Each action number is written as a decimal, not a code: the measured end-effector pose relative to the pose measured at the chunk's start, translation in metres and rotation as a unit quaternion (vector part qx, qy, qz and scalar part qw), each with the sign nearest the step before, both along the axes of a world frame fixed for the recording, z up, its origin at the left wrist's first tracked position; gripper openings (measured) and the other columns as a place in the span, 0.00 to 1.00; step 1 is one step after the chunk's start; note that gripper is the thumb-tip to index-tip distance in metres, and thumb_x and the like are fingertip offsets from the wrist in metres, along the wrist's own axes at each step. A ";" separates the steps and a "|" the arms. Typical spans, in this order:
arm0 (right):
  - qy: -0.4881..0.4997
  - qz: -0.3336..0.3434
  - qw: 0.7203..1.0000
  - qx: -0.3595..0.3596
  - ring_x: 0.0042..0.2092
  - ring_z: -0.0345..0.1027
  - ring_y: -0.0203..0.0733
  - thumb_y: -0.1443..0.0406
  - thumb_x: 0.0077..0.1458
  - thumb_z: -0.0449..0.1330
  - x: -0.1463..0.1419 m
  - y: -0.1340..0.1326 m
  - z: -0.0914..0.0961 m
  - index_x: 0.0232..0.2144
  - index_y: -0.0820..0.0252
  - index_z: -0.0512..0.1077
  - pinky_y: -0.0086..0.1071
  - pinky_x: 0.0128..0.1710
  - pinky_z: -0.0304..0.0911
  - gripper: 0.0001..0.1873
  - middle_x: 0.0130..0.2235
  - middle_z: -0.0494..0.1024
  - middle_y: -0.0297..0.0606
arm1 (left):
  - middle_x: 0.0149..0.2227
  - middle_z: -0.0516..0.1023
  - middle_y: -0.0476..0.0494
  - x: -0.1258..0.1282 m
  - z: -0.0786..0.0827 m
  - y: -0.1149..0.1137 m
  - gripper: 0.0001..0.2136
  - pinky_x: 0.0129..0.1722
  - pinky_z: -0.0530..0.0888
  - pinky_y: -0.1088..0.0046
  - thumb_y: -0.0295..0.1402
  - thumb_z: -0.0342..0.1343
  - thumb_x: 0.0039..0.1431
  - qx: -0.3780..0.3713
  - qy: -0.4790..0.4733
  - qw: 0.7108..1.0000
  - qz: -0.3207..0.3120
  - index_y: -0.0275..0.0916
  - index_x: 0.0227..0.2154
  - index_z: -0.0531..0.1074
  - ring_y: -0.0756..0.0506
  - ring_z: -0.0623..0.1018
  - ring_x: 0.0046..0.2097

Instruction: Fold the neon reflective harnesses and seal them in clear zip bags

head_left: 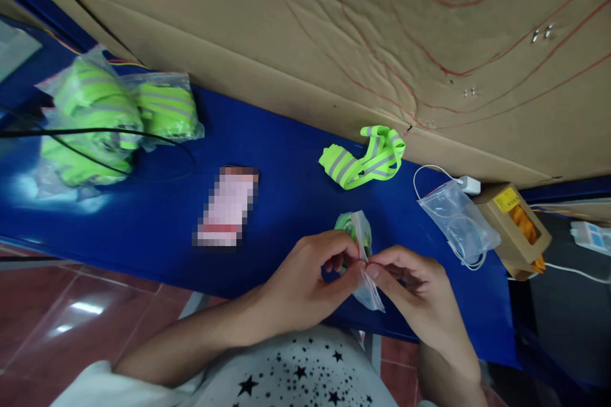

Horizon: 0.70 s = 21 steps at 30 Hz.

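Near the front edge of the blue table, my left hand (329,267) and my right hand (405,280) pinch the red-lined zip edge of a small clear zip bag (368,296). Their fingertips meet at the middle of that edge. Something neon green shows inside the bag, partly hidden behind my left fingers. Beyond my hands, a loose neon-green strap (367,159) with grey reflective stripes lies in loops against the cardboard.
Several bagged green straps (95,114) are heaped at the left, with a black cable (95,132) across them. A blurred-out phone (228,206) lies left of centre on the blue table (281,140). On the right are an empty-looking clear bag (458,216), a white cable and a cardboard box (515,222).
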State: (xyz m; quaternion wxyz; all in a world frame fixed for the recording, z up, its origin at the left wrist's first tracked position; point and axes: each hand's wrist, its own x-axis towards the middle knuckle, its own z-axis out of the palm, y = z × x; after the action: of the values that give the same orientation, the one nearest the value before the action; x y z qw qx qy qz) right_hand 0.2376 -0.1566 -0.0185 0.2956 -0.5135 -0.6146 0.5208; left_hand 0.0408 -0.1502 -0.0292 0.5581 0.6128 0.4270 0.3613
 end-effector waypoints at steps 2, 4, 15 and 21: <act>-0.032 -0.004 0.999 0.034 0.29 0.76 0.33 0.64 0.61 0.65 0.000 -0.002 -0.003 0.32 0.55 0.77 0.24 0.30 0.72 0.05 0.28 0.80 0.30 | 0.28 0.71 0.50 0.000 0.002 0.000 0.08 0.31 0.66 0.73 0.32 0.54 0.65 0.018 -0.003 1.000 0.005 0.39 0.29 0.71 0.51 0.68 0.30; -0.076 -0.075 0.990 0.093 0.29 0.75 0.33 0.65 0.61 0.65 0.004 -0.001 -0.010 0.31 0.56 0.76 0.25 0.31 0.70 0.05 0.28 0.80 0.30 | 0.27 0.69 0.50 -0.002 0.001 -0.001 0.09 0.31 0.65 0.73 0.30 0.54 0.65 0.030 -0.015 0.999 0.029 0.39 0.28 0.69 0.51 0.68 0.30; 0.181 -0.187 0.947 -0.188 0.43 0.80 0.48 0.45 0.53 0.68 0.003 0.014 -0.077 0.43 0.56 0.79 0.39 0.43 0.76 0.25 0.44 0.84 0.43 | 0.23 0.71 0.50 -0.022 -0.003 0.005 0.14 0.36 0.75 0.63 0.37 0.60 0.58 -0.091 -0.399 0.903 0.134 0.40 0.22 0.62 0.45 0.76 0.31; 0.155 -0.261 0.951 0.060 0.24 0.62 0.32 0.52 0.51 0.71 0.004 0.055 -0.013 0.29 0.57 0.73 0.26 0.24 0.60 0.17 0.25 0.73 0.29 | 0.27 0.74 0.50 -0.028 -0.006 0.009 0.12 0.39 0.78 0.62 0.38 0.61 0.57 -0.106 -0.352 0.901 0.231 0.41 0.25 0.64 0.47 0.74 0.29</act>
State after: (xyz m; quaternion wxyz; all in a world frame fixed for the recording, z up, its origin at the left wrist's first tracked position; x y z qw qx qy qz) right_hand 0.2419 -0.1018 -0.0312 0.5428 -0.5505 -0.4358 0.4609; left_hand 0.0132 -0.1412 -0.0350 0.6344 0.2669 0.3683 0.6250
